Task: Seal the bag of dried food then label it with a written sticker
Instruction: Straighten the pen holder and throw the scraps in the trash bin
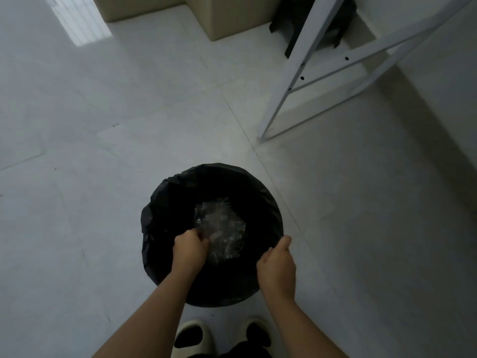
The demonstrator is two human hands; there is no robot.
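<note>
A round bin lined with a black bag stands on the floor right in front of my feet. Crumpled clear plastic lies inside it. My left hand reaches into the bin with its fingers curled at the near edge of the clear plastic; whether it grips the plastic is hard to tell. My right hand rests at the bin's right rim, thumb up against the black liner, fingers closed around the edge. No bag of dried food, sticker or pen is in view.
Pale floor tiles surround the bin. A white metal table frame stands at the upper right, with dark items behind it. Beige boxes sit at the top centre. My feet in light slippers are below the bin.
</note>
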